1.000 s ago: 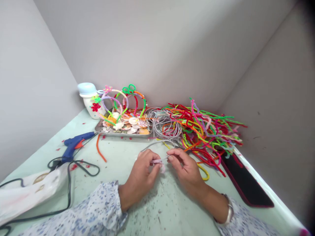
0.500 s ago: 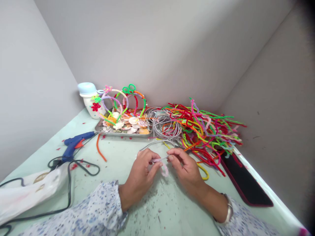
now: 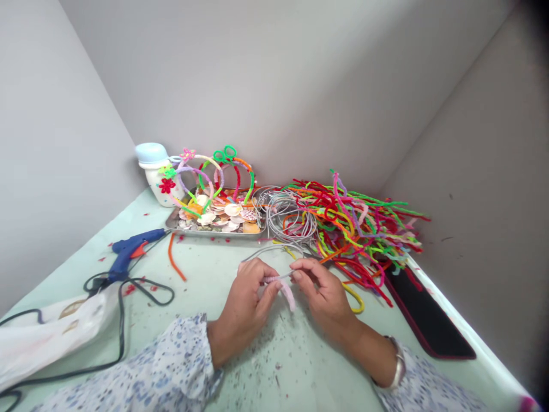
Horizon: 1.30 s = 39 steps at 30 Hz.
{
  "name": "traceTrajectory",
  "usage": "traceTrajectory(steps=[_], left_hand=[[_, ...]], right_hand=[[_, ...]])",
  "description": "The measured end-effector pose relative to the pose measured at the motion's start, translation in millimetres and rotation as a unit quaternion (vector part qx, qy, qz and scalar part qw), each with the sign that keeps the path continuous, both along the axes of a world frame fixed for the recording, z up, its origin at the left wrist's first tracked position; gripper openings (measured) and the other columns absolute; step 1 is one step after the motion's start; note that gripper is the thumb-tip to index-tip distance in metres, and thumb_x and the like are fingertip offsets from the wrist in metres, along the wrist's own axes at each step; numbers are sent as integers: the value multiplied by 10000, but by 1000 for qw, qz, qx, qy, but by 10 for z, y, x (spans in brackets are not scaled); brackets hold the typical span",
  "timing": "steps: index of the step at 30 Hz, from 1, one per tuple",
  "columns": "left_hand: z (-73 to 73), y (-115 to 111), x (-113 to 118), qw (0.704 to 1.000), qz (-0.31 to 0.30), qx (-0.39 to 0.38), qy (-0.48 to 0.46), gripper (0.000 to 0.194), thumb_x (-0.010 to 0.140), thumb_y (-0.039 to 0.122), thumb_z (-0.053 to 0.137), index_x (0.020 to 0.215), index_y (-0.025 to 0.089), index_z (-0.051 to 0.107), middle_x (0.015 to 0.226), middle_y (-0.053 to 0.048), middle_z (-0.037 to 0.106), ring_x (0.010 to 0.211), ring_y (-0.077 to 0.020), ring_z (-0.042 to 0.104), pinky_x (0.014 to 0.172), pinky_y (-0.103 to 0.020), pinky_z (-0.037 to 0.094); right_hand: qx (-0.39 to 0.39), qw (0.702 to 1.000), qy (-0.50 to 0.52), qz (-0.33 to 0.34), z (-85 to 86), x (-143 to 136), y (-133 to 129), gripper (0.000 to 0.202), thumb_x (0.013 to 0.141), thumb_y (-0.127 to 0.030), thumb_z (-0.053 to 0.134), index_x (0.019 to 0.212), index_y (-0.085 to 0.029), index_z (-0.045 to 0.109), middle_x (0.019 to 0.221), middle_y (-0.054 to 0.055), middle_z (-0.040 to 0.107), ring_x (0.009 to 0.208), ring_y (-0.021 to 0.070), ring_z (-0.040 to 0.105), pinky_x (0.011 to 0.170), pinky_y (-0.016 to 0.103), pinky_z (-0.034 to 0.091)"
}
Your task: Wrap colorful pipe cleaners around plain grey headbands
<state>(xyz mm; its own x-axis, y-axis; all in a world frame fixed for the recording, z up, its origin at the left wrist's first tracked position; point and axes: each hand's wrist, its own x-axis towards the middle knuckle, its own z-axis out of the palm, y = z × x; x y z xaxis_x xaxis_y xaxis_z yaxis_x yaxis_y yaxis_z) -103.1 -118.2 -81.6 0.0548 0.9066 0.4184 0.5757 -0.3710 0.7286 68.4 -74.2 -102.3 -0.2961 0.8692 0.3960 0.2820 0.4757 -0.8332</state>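
My left hand (image 3: pixel 251 303) is closed, thumb and fingers pinching a pale pink pipe cleaner (image 3: pixel 288 296) where it is coiled round a grey wire. The pipe cleaner's loose end hangs down between my hands. My right hand (image 3: pixel 321 292) pinches the thin grey wire (image 3: pixel 285 276) a short way to the right, so the wire runs between both hands. Behind the fingers, the same kind of grey wire bends in an arc and reaches toward a coil of grey wire (image 3: pixel 285 226).
A metal tray (image 3: pixel 214 233) of seashells stands behind, with fuzzy headbands (image 3: pixel 201 169) and a white bottle (image 3: pixel 160 177) at its left. A blue glue gun (image 3: pixel 128 252) and white bag (image 3: pixel 55 337) lie left. Colourful pipe cleaners (image 3: pixel 355 223) and a black pad (image 3: pixel 429 315) lie right.
The pink pipe cleaner's loose end has swung from a curled loop to a straighter piece hanging down to the right. Both hands stay almost in place.
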Motion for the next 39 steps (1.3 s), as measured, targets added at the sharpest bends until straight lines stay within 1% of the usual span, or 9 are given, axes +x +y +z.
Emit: traceTrajectory(steps=[9,15,21,28,31,35,39], left_hand=[[-13,-10,-4,1000,-5,-9,-6,139,925,257,448,822,205,526,805,-21,555,805,-185,497,786,-325,379],[-29,-11,-10,1000,-4,-21,-13,163,922,247,436,774,208,493,783,-12,535,794,-180,488,785,-320,373],[-24,0,-6,998,-9,-38,-39,184,930,288,437,795,208,533,757,-8,525,775,-179,492,765,-314,368],[-7,22,0,994,-7,-75,-82,203,907,308,482,743,199,529,723,9,495,722,-162,481,714,-289,375],[-7,32,-4,993,-9,-88,-80,213,906,318,478,738,197,531,720,5,509,722,-165,487,696,-283,382],[-1,36,-13,994,-17,-86,-65,193,901,308,487,760,195,555,750,-8,554,757,-174,512,711,-282,393],[-11,44,-20,995,-11,-80,-63,235,917,312,453,734,192,539,727,-1,530,728,-163,495,701,-277,388]], right_hand=[[-10,1000,6,9,-11,-6,-5,132,920,-298,520,1006,-240,602,877,18,643,785,165,629,707,276,497],[-6,1000,-5,14,20,-6,-8,125,923,-294,514,990,-234,600,866,20,639,785,165,618,706,274,490],[4,1000,-9,13,15,-8,-6,118,924,-288,513,981,-234,600,869,16,634,780,159,608,697,264,483],[8,1000,-14,12,10,-6,7,103,910,-279,535,970,-229,602,862,15,636,784,159,606,696,262,485],[11,1000,-10,3,2,-9,14,107,903,-285,544,963,-224,608,856,20,642,779,166,613,692,268,492],[10,1000,-8,-7,-8,-8,23,111,899,-296,548,959,-224,607,855,22,643,773,168,615,689,271,498],[7,1000,-10,2,-12,-7,25,98,900,-288,549,952,-227,604,840,16,633,764,164,609,685,267,490]])
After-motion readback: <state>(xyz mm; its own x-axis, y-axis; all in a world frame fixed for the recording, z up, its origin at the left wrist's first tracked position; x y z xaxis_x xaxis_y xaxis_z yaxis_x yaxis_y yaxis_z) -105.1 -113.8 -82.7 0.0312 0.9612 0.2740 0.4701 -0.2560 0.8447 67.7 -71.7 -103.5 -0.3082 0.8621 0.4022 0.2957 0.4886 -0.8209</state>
